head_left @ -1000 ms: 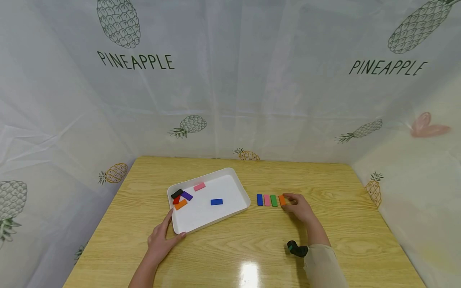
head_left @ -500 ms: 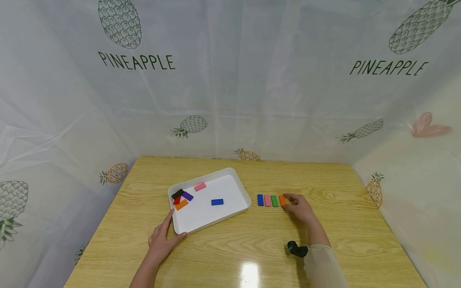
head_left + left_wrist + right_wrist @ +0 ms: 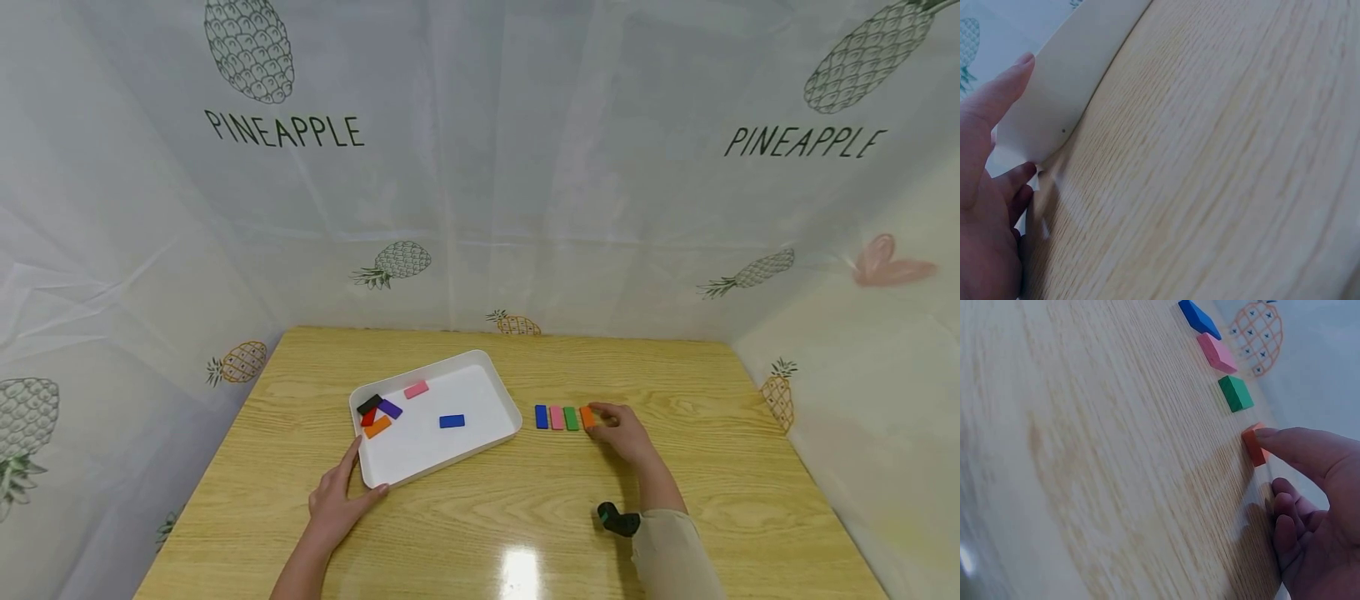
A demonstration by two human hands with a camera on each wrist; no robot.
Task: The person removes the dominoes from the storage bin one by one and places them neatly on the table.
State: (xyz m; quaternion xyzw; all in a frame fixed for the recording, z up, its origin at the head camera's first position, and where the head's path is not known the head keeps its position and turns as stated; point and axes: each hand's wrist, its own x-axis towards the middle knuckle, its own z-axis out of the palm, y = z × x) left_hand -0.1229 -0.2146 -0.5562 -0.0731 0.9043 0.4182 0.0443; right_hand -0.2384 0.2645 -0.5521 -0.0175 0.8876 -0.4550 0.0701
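Observation:
On the table, my right hand pinches an orange block by its ends, thumb nearest me and index finger at the far end. In the right wrist view the thumb touches this block and the other fingers curl below it. Left of it, in a row with small gaps, lie a green block, a pink block and a blue block. My left hand touches the near left corner of a white tray from outside, thumb and fingers spread and fairly straight.
Inside the tray lie a black block, a red block, a purple block, another orange block, another pink block and another blue block. Printed curtains surround the wooden table.

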